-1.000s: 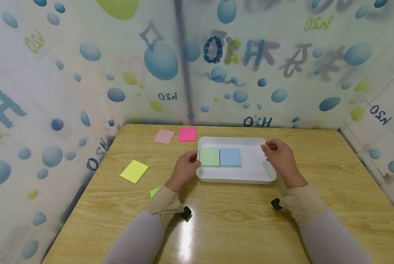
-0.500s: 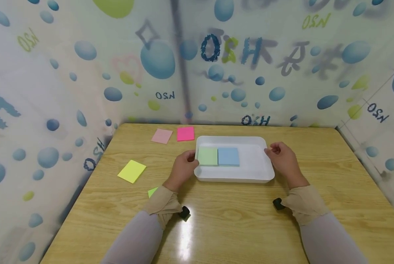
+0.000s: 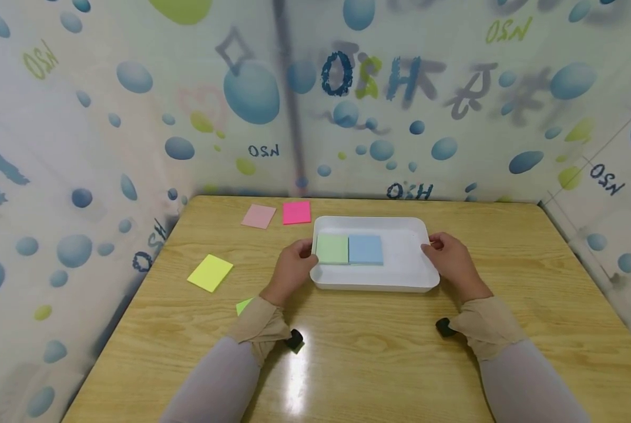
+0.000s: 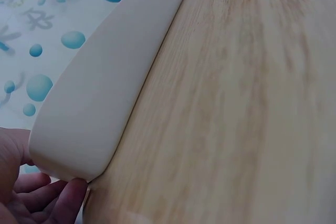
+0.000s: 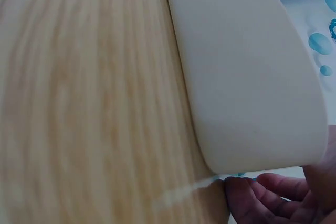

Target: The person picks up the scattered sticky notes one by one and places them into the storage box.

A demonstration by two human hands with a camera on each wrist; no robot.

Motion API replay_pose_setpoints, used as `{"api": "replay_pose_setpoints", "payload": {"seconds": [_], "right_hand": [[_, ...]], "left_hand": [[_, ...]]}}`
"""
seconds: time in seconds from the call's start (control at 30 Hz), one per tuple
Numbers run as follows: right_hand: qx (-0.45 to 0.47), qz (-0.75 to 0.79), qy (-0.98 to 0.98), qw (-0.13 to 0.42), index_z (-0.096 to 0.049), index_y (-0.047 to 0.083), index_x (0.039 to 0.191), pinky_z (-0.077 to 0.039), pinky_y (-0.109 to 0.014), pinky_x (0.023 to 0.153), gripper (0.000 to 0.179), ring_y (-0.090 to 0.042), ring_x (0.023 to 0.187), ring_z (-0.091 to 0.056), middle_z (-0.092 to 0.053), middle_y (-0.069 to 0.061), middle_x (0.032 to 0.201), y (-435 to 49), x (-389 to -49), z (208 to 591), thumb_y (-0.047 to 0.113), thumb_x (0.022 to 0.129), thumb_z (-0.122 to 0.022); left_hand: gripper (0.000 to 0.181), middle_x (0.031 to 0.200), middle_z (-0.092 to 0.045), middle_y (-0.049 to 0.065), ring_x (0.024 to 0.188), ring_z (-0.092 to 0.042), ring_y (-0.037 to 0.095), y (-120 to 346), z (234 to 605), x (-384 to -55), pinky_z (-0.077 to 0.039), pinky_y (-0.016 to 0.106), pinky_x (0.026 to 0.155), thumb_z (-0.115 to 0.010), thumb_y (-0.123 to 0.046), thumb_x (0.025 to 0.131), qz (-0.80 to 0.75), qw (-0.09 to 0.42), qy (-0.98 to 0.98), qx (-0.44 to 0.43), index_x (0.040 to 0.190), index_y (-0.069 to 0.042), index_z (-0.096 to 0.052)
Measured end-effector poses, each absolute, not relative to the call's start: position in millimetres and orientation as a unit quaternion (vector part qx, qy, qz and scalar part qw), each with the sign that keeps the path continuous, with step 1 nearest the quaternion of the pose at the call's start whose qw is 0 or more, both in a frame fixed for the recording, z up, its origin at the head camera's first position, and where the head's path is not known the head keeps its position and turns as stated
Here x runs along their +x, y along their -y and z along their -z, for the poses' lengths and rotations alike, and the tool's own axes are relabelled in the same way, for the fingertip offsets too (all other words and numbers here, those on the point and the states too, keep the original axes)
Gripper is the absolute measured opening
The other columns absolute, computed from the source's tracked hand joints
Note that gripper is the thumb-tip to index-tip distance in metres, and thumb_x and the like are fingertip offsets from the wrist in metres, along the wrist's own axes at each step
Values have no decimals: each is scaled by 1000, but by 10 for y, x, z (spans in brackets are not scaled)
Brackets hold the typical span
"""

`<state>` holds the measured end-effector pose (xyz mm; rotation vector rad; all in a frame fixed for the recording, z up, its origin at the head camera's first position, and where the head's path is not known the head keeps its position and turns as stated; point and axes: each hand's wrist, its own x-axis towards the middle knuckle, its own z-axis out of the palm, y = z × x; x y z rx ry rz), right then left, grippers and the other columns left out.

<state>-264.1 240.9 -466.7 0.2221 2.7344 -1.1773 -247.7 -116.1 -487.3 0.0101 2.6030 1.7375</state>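
Thumb and fingers of the left hand (image 3: 290,267) are pinching the left end of a shallow white rectangular tray with rounded corners (image 3: 404,258), and in the left wrist view a couple of fingertips are tucked right up against its lower corner. Right hand (image 3: 455,264) is doing basically the same thing at the other end, thumb at the rim and fingers curled behind. So yeah, tray's sitting on the wood-grain bench (image 3: 373,358), between the two hands. Inside it are a pale green paper square (image 3: 332,249), hard up at the left end, and a light blue paper square (image 3: 365,250) just beside it on the right. Further out, past the left hand, there's a bright yellow paper square (image 3: 210,273) turned at an angle, plus a lime green piece (image 3: 244,306) mostly hidden by the tan left cuff (image 3: 261,329), so can't tell its full shape. Up near the back edge, a dusty pink paper square (image 3: 259,217) lies next to a hot pink one (image 3: 296,212). Behind it all is a white backdrop (image 3: 162,35) with blue and green blobs.
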Motion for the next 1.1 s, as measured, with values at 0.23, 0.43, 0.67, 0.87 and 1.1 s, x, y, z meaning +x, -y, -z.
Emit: {"api": "replay_pose_setpoints", "payload": {"seconds": [0.23,0.43,0.67,0.87,1.1], "right_hand": [[60,385,-918,80,-52,-6,144,-49,-44,92,51,-36,112,-54,-58,-26,133,-2428,-2640,4716,29,107,-51],[55,387,-917,77,-54,-6,143,-49,-49,100,50,-37,116,-55,-59,-26,136,-2450,-2667,4766,29,107,-50],[57,398,-912,77,-55,-6,143,-48,-50,101,50,-38,118,-55,-59,-27,137,-2474,-2697,4789,29,107,-49],[59,407,-908,78,-54,-6,143,-49,-50,101,51,-37,118,-56,-60,-27,136,-2461,-2700,4780,30,107,-49],[64,409,-907,78,-54,-5,143,-48,-50,102,50,-37,118,-56,-59,-26,135,-2463,-2688,4792,29,107,-49]], "left_hand": [[43,129,-71,13,118,-65,27,1167,4900,-2468,-53,45,102,-59,-9,95,-556,5,-831,7,136,-3,-65],[42,129,-71,13,118,-65,27,1169,4899,-2471,-53,44,102,-60,-9,95,-560,6,-829,1,136,-3,-65],[44,132,-69,14,121,-64,27,1151,4882,-2490,-53,45,105,-60,-11,95,-556,13,-831,-6,138,-2,-64],[42,134,-68,13,120,-65,27,1183,4818,-2500,-56,42,97,-59,-13,99,-551,20,-835,-7,140,-4,-62],[46,145,-62,10,126,-64,28,1289,4577,-2413,-58,42,94,-57,-20,102,-508,2,-861,21,147,-9,-58]]}}
